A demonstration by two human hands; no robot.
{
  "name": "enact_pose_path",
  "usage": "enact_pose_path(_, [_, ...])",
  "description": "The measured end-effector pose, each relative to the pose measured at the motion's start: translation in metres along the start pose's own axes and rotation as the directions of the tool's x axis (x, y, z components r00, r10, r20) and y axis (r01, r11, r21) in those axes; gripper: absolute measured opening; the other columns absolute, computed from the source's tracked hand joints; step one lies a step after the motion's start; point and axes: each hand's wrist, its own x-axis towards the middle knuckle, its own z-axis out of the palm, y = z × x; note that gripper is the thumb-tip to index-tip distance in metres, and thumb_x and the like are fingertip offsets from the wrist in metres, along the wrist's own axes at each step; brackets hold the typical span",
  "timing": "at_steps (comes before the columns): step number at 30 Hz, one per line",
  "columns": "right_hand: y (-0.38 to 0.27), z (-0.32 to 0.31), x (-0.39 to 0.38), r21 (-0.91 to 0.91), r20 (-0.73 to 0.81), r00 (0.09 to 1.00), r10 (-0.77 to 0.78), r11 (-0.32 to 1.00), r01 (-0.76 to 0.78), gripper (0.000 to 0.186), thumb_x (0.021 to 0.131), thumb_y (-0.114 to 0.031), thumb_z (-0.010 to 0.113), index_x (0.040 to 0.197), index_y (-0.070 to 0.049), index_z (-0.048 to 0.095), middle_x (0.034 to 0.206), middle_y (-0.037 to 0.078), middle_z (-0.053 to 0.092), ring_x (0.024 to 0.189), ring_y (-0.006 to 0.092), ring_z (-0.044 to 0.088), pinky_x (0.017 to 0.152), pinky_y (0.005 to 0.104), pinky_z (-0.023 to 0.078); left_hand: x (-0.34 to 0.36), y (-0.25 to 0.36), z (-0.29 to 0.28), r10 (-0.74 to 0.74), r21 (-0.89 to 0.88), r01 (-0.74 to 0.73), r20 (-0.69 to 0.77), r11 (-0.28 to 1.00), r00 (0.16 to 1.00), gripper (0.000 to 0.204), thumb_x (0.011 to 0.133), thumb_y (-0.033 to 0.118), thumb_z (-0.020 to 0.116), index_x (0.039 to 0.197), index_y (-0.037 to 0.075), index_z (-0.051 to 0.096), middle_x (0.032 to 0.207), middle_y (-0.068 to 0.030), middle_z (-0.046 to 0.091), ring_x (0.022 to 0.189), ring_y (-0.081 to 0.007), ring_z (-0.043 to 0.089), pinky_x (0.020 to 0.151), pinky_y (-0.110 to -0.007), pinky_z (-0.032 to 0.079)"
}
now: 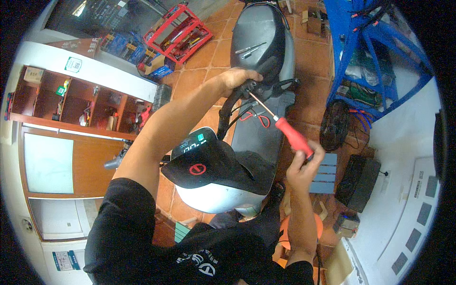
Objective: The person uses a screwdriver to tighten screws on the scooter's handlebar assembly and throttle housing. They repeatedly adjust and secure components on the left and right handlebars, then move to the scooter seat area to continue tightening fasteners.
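A red-handled screwdriver (293, 134) is pinched near the end of its handle by the fingers of my right hand (306, 166). Its long shaft slants up and left, and the tip meets a small black part (249, 89) among cables in front of the scooter seat (259, 33). My left hand (237, 78) is closed at that black part, with its thumb along the top; most of its fingers are hidden. Red-handled scissors (256, 118) lie on the grey footboard (251, 137) below the cables. Slim metal tools (250, 50) rest on the seat.
The scooter's front panel with lit display (190, 145) stands close to my body. A red tool cart (178, 35) is at the far left, wooden shelves (78, 102) nearer left. On the right are a blue rack (365, 57), a black fan (335, 124) and a blue-grey slatted stool (324, 173).
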Motion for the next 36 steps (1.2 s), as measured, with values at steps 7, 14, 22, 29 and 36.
enact_pose_path(7, [-0.021, -0.008, 0.009, -0.088, 0.064, 0.996, -0.060, 0.994, 0.065, 0.039, 0.085, -0.010, 0.059, 0.120, -0.003, 0.041, 0.106, 0.017, 0.054, 0.091, 0.0251, 0.058, 0.081, 0.0398, 0.049, -0.004, -0.002, -0.004, -0.046, -0.001, 0.046, 0.064, 0.999, 0.997, 0.034, 0.083, 0.033, 0.063, 0.098, 0.003, 0.064, 0.081, -0.0066, 0.067, 0.065, -0.0168, 0.061, 0.062, -0.031, 0.051])
enact_pose_path(14, [-0.011, 0.004, 0.025, 0.426, 0.219, 0.589, 0.778, 0.466, -0.775, 0.027, 0.098, -0.026, 0.046, 0.116, -0.005, 0.045, 0.085, 0.012, 0.057, 0.051, 0.0146, 0.050, 0.046, 0.0257, 0.041, -0.001, -0.006, -0.010, -0.038, -0.045, 0.042, 0.085, 0.998, 0.996, 0.028, 0.082, 0.029, 0.067, 0.092, 0.003, 0.064, 0.077, -0.0056, 0.064, 0.063, -0.0165, 0.060, 0.058, -0.030, 0.052])
enact_pose_path(22, [-0.005, -0.012, 0.021, 0.039, 0.105, 0.992, 0.069, 0.997, -0.074, 0.033, 0.096, -0.025, 0.050, 0.120, -0.003, 0.040, 0.089, 0.012, 0.058, 0.058, 0.0160, 0.053, 0.055, 0.0280, 0.045, 0.002, -0.005, -0.006, -0.031, -0.003, 0.031, 0.083, 1.000, 0.996, 0.031, 0.085, 0.031, 0.062, 0.096, 0.003, 0.064, 0.080, -0.0063, 0.065, 0.064, -0.0157, 0.061, 0.057, -0.029, 0.050])
enact_pose_path(29, [0.006, -0.011, 0.003, -0.097, 0.145, 0.983, -0.116, 0.987, 0.130, 0.040, 0.089, -0.020, 0.061, 0.119, -0.002, 0.041, 0.102, 0.014, 0.054, 0.089, 0.0237, 0.055, 0.082, 0.0345, 0.047, 0.003, -0.004, -0.010, -0.032, 0.034, 0.029, 0.095, 0.999, 0.995, 0.030, 0.085, 0.033, 0.064, 0.088, 0.004, 0.063, 0.072, -0.0049, 0.063, 0.060, -0.0147, 0.059, 0.051, -0.028, 0.048])
enact_pose_path(36, [0.005, -0.003, 0.007, 0.431, 0.384, 0.599, 0.703, 0.437, -0.790, 0.030, 0.097, -0.032, 0.050, 0.109, -0.005, 0.049, 0.077, 0.007, 0.057, 0.050, 0.0137, 0.050, 0.045, 0.0256, 0.040, 0.008, -0.010, -0.013, -0.019, -0.033, 0.024, 0.126, 0.999, 0.992, 0.030, 0.084, 0.033, 0.064, 0.086, 0.004, 0.062, 0.071, -0.0041, 0.062, 0.057, -0.0147, 0.057, 0.051, -0.028, 0.048])
